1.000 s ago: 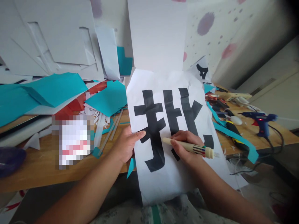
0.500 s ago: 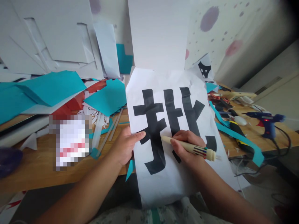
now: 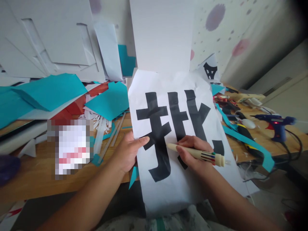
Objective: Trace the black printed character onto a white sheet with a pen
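Cluttered wooden table (image 3: 36, 173), left hand (image 3: 128, 152) pinching white sheet (image 3: 168, 186), right hand (image 3: 192, 154) gripping pen (image 3: 199, 154), tip hidden

Bright soft daylight, faint shadows; wide-angle bending at edges, dark right corners, pixelated patch left.

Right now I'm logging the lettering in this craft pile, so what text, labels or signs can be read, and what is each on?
"批": large black character on the white sheet, held by the left hand; the right hand holds a pen on it.
"A": black letter, seen upside down, on the white paper behind the sheet.
Pixelated patch on the table: unreadable.
Pen's coloured band: no legible print.
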Motion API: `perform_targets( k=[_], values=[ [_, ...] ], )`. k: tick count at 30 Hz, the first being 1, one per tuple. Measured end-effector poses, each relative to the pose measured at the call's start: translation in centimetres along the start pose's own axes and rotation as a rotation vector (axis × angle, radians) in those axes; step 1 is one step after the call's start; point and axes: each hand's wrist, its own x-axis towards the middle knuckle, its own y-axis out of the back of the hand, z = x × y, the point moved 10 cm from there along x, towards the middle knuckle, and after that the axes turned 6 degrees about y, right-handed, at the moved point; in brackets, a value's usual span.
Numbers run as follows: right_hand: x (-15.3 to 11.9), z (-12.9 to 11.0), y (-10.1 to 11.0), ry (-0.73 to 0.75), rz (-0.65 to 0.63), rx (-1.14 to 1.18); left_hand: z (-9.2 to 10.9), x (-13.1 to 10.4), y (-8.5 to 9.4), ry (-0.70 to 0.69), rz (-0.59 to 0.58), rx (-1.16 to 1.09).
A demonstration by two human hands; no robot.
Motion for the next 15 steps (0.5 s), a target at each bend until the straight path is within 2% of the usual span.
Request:
perform_targets(
  k=[5,10,15],
  values=[
    [-0.14,0.68,0.14,-0.054,0.031,-0.014,0.31,-0.12,-0.22,-0.006,-0.003,0.018],
    [-0.06,0.38,0.05,-0.014,0.022,-0.026,0.45,-0.11,-0.28,-0.017,0.000,0.007],
    [-0.14,0.78,0.14,-0.045,0.021,-0.024,0.26,-0.12,-0.28,-0.001,-0.004,0.011]
  ],
)
